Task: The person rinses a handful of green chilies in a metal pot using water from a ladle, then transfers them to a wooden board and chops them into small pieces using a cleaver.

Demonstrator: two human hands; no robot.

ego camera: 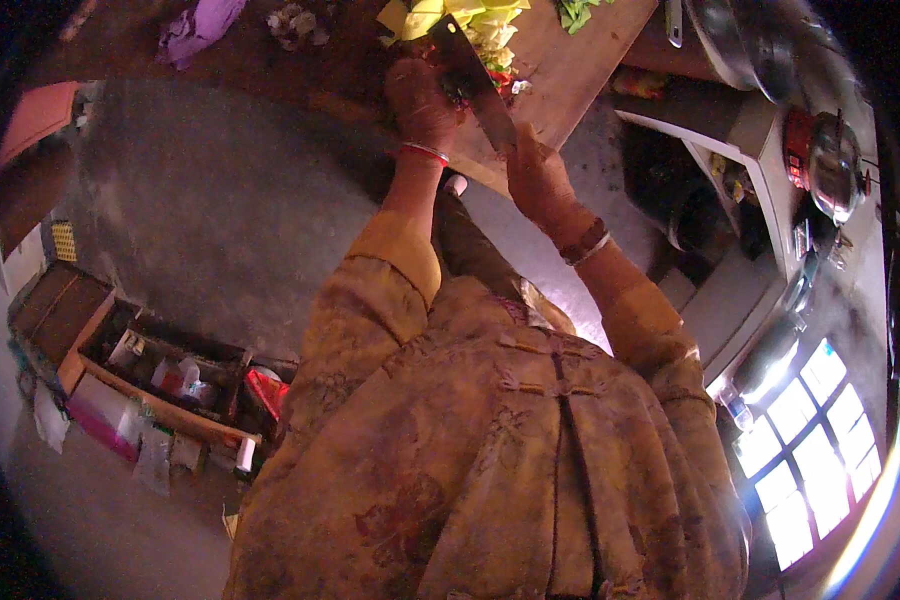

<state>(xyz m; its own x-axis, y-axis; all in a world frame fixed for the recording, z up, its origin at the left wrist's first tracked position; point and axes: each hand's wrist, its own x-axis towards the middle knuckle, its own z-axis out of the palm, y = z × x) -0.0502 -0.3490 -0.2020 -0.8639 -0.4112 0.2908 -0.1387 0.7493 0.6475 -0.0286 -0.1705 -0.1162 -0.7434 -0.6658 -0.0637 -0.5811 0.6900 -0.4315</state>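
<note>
My right hand (538, 180) grips the handle end of a cleaver (484, 94), whose dark blade slants up and to the left over a wooden cutting board (562, 94). Close to the blade's left side is my left hand (424, 101), its fingers curled; whether they hold anything is hidden in shadow. Pale yellow vegetable leaves (450, 15) lie beyond the blade. Chopped pale pieces (497, 58) and bits of red vegetable (500, 78) sit along its right side. Some green leaves (581, 13) rest farther right on the board.
A purple plastic bag (202, 30) and what look like garlic bulbs (298, 26) lie at the upper left. Metal pans (750, 45) stand at the upper right, near a lidded pot (836, 169). An open wooden drawer unit (165, 401) holds small containers behind me on the left.
</note>
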